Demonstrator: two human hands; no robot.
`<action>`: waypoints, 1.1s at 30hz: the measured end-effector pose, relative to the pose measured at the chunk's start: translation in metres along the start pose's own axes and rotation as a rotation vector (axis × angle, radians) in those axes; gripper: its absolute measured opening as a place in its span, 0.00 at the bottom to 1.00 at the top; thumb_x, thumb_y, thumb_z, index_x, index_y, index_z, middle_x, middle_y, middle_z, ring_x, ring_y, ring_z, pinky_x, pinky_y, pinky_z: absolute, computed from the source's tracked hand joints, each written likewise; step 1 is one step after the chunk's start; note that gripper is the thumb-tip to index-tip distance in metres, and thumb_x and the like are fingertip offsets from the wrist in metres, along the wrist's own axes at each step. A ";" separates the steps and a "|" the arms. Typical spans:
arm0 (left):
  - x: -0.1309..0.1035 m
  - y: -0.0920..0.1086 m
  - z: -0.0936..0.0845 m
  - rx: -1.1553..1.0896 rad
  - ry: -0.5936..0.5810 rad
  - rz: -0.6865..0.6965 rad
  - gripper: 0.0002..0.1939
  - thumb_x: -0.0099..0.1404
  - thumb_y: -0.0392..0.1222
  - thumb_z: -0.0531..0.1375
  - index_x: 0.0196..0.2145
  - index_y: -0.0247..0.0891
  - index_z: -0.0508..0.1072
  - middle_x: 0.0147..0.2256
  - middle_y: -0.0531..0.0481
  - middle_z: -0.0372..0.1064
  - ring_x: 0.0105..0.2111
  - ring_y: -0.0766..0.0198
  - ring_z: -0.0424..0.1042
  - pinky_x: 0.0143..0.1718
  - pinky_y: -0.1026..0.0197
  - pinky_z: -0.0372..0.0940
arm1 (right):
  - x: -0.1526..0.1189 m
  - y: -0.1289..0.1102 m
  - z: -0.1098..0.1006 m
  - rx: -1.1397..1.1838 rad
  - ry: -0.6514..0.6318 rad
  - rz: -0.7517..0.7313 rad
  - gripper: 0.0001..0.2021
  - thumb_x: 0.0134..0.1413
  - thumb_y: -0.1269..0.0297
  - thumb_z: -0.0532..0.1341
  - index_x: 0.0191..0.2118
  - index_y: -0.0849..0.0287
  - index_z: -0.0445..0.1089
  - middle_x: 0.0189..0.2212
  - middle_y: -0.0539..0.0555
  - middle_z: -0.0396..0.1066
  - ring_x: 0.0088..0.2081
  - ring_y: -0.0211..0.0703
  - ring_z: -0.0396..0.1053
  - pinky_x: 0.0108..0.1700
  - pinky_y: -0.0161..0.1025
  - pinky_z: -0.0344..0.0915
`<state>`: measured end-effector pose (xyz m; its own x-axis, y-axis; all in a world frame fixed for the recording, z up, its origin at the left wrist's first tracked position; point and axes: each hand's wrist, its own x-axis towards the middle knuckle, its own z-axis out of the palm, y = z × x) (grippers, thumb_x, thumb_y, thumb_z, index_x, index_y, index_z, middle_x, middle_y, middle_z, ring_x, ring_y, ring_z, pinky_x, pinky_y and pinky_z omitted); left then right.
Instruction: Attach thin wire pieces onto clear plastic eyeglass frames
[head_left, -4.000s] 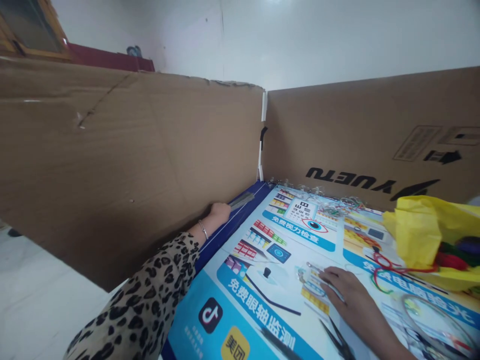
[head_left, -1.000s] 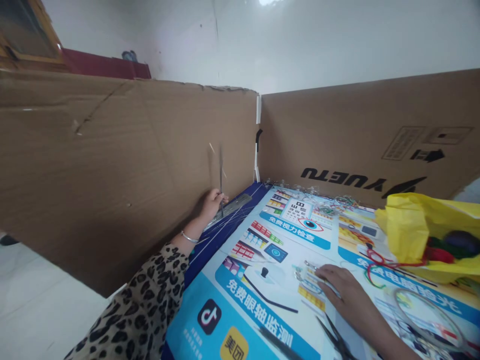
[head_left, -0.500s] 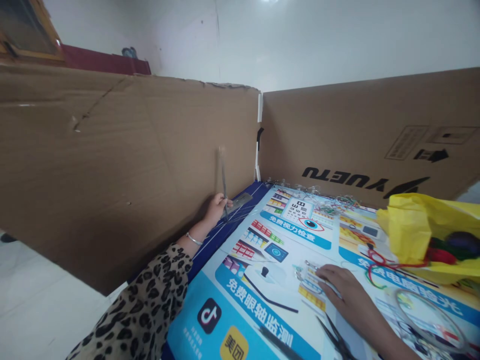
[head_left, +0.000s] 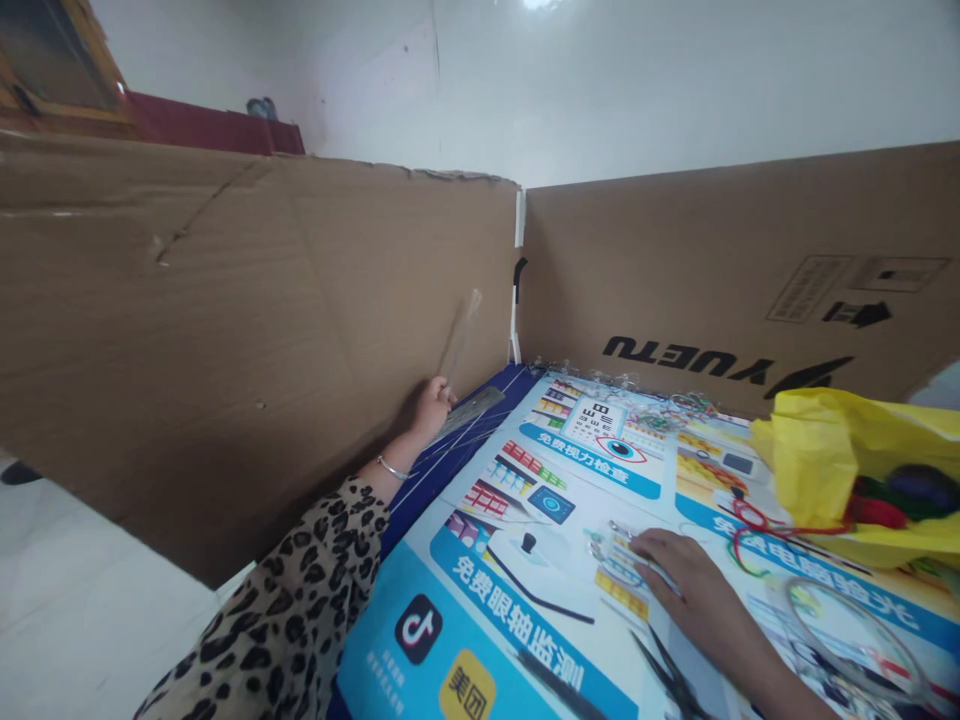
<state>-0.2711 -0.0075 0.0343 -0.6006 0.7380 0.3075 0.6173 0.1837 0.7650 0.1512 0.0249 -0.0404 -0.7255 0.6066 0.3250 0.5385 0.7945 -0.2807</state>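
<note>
My left hand (head_left: 435, 405) is closed on a thin, clear plastic strip (head_left: 461, 335) that slants up in front of the left cardboard panel. Beneath it a flat, clear strip (head_left: 480, 402) lies on the dark blue edge of the printed sheet. On the sheet rests my right hand (head_left: 679, 570), its fingers curled together. A slim shiny piece shows between them, too small to name. Small silvery bits (head_left: 600, 550) lie beside its fingertips. Just below that hand are dark-bladed scissors or pliers (head_left: 667, 670), partly cut off by the frame.
Cardboard panels stand at the left (head_left: 225, 350) and back right (head_left: 675, 260). A yellow bag (head_left: 817, 450) with coloured balls sits at right, red cord (head_left: 795, 528) trailing from it. Near it lies a round hoop (head_left: 795, 600). Tangled wire pieces (head_left: 660, 405) line the back edge.
The clear strip in my left hand has tilted to the right, and that hand has shifted slightly left. My right hand has stayed almost in place.
</note>
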 end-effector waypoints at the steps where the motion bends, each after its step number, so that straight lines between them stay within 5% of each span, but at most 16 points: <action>1: 0.000 -0.002 -0.002 0.064 -0.017 0.002 0.10 0.65 0.35 0.47 0.42 0.37 0.63 0.34 0.48 0.69 0.35 0.66 0.69 0.36 0.63 0.64 | 0.000 0.000 0.000 0.000 -0.005 0.001 0.15 0.55 0.55 0.52 0.41 0.56 0.71 0.42 0.58 0.70 0.45 0.49 0.66 0.48 0.49 0.62; 8: -0.009 -0.017 -0.005 0.442 -0.233 -0.038 0.15 0.63 0.43 0.54 0.47 0.36 0.65 0.46 0.44 0.64 0.42 0.60 0.67 0.41 0.52 0.65 | 0.001 -0.004 -0.004 0.007 -0.028 0.013 0.16 0.56 0.55 0.51 0.42 0.56 0.71 0.43 0.58 0.69 0.45 0.50 0.65 0.48 0.49 0.62; 16: -0.010 -0.017 -0.007 0.581 -0.223 0.009 0.15 0.64 0.43 0.54 0.47 0.36 0.65 0.47 0.44 0.64 0.42 0.60 0.67 0.42 0.52 0.65 | 0.002 -0.003 -0.002 0.002 -0.001 0.014 0.16 0.55 0.55 0.51 0.41 0.56 0.71 0.42 0.57 0.70 0.45 0.49 0.66 0.48 0.47 0.63; 25: -0.014 -0.010 -0.005 0.479 -0.128 0.019 0.14 0.64 0.43 0.54 0.45 0.35 0.66 0.45 0.44 0.65 0.41 0.60 0.68 0.41 0.52 0.65 | 0.001 -0.005 -0.005 0.005 -0.017 0.015 0.16 0.56 0.56 0.50 0.41 0.57 0.71 0.43 0.59 0.69 0.46 0.50 0.65 0.49 0.49 0.61; 29: -0.016 -0.003 -0.011 0.324 -0.034 0.047 0.07 0.63 0.35 0.53 0.35 0.36 0.70 0.36 0.43 0.69 0.40 0.59 0.68 0.43 0.56 0.60 | 0.001 -0.007 -0.006 0.003 -0.020 0.013 0.16 0.56 0.56 0.50 0.41 0.56 0.71 0.42 0.58 0.69 0.45 0.49 0.65 0.48 0.48 0.62; 33: -0.017 0.016 -0.021 0.085 0.080 0.120 0.08 0.63 0.34 0.51 0.37 0.38 0.68 0.35 0.46 0.69 0.40 0.61 0.67 0.42 0.60 0.59 | 0.001 -0.006 -0.005 0.003 -0.019 -0.004 0.15 0.57 0.57 0.51 0.41 0.57 0.70 0.42 0.58 0.70 0.45 0.48 0.65 0.48 0.48 0.62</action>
<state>-0.2613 -0.0308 0.0532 -0.5561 0.7047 0.4406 0.7259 0.1536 0.6705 0.1493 0.0214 -0.0335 -0.7354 0.6030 0.3091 0.5345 0.7966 -0.2823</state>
